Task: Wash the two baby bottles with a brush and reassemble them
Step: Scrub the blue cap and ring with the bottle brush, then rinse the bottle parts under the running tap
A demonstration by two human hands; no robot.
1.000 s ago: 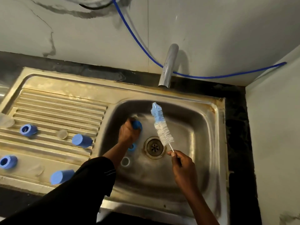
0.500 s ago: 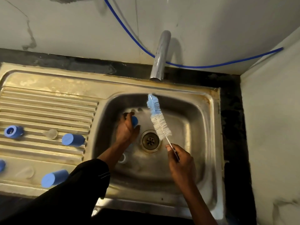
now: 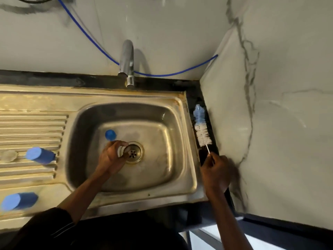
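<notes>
Stainless steel sink (image 3: pixel 126 95) set in a dark counter (image 3: pixel 54 79), in a corner formed by a pale veined back wall (image 3: pixel 180 33) and side wall (image 3: pixel 279 141). Metal surface is stained and dull. A ribbed drainboard (image 3: pixel 32 127) runs to the left of the basin (image 3: pixel 162 170). The drain (image 3: pixel 133 153) sits at the basin's middle. A chrome tap (image 3: pixel 127 56) rises at the back edge. A blue hose (image 3: pixel 162 75) sags along the back wall behind the tap.

On the drainboard: an upper cylinder (image 3: pixel 40 155) and a lower cylinder (image 3: pixel 19 201), both blue and lying on their sides, well apart from each other. A clear disc (image 3: pixel 8 156) lies just left of the upper one. Details are blurred.

The hands are well apart. The left hand (image 3: pixel 111 157), below a dark sleeve (image 3: pixel 45 230), is down on the basin floor just left of the drain, fingers curled round a clear part (image 3: pixel 120 150). Whether that part is a bottle body cannot be told. A blue cap (image 3: pixel 110 134) lies on the basin floor just beyond this hand, not touching it.

The right hand (image 3: pixel 215 171) is outside the basin, over the counter strip beside the side wall. It pinches the thin white handle of the brush (image 3: pixel 201 129). The bristle head, white with a blue tip, points away from the person along that strip, between sink rim and side wall. Whether the bristles touch the counter cannot be told.
</notes>
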